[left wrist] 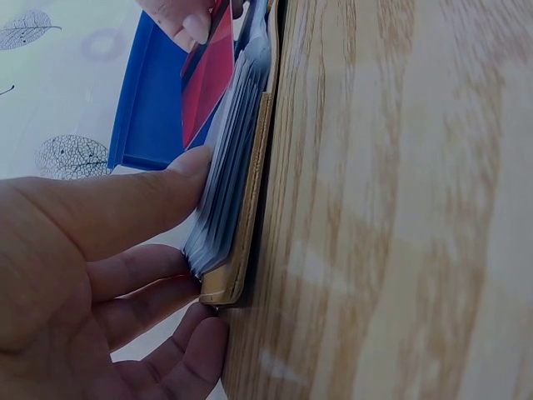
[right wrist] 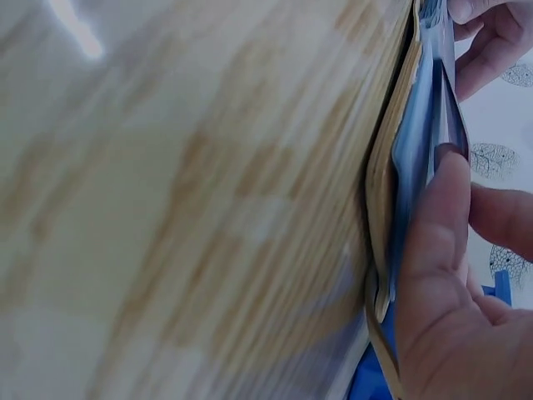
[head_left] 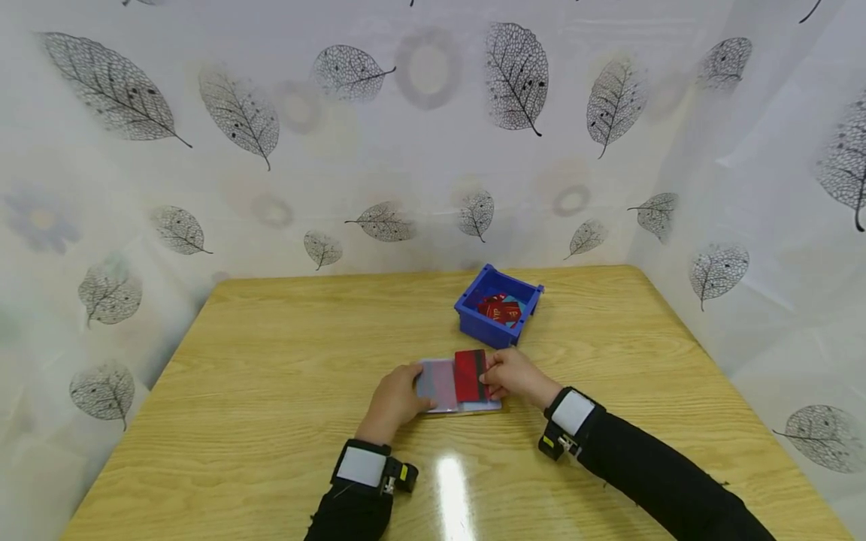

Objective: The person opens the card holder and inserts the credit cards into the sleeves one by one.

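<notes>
A card holder [head_left: 436,385] with a tan cover and a stack of clear plastic sleeves [left wrist: 229,167] lies opened on the table. My left hand [head_left: 395,398] grips its left side, the thumb on the top sleeve and the fingers along the edge. Over the right half is a red card [head_left: 467,374] with a dark stripe. My right hand [head_left: 517,373] pinches that card by its right side, between thumb and fingers. In the left wrist view the card stands tilted above the sleeves. Whether its lower edge is inside a sleeve, I cannot tell.
Just behind the card holder stands a blue plastic bin [head_left: 487,330] with several red cards [head_left: 501,309] and some bluish ones inside. The wooden table [head_left: 298,338] meets a white leaf-patterned curtain [head_left: 419,165] at the back and sides.
</notes>
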Demonstrator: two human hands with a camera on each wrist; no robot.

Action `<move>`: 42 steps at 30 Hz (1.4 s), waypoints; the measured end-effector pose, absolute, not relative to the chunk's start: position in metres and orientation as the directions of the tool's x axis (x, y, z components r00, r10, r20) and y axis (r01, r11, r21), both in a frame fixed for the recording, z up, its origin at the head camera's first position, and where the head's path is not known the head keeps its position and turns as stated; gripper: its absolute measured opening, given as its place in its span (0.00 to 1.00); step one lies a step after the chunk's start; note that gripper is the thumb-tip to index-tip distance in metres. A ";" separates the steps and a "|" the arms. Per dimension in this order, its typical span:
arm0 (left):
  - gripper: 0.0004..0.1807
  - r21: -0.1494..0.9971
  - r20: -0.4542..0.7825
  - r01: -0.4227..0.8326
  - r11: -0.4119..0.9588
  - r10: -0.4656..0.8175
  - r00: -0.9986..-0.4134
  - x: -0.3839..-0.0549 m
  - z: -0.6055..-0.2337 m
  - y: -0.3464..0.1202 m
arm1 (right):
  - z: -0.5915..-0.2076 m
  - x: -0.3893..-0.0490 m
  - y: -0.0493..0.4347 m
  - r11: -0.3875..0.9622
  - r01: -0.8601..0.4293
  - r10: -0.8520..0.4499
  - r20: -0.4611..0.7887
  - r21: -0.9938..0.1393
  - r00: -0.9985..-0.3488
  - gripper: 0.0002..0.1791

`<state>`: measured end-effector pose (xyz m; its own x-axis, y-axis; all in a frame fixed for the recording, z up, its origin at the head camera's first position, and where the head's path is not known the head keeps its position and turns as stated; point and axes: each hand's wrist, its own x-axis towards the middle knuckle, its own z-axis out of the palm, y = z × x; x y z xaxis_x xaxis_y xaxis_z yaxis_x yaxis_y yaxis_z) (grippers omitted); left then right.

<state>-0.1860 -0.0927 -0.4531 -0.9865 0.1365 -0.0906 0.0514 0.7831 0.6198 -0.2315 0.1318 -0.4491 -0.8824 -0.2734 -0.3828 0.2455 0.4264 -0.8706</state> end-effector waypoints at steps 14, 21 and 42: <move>0.37 0.611 -0.074 0.066 0.789 0.139 -0.988 -0.187 -0.455 -0.094 | -0.451 -0.220 0.124 0.297 0.345 -0.262 -0.424 -0.890 -0.867 0.04; 0.37 0.602 -0.069 0.070 0.795 0.138 -0.988 -0.188 -0.454 -0.094 | -0.450 -0.221 0.125 0.325 0.358 -0.309 -0.456 -0.875 -0.834 0.08; 0.38 0.620 -0.074 0.067 0.781 0.144 -0.987 -0.188 -0.455 -0.094 | -0.448 -0.241 0.120 0.540 0.164 -0.328 -0.386 -0.825 -0.862 0.09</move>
<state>-0.1876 -0.0945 -0.4550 -0.9869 0.1436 -0.0741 0.0671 0.7813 0.6205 -0.2405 0.1197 -0.4485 -0.8620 -0.3284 -0.3860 0.1638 0.5402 -0.8254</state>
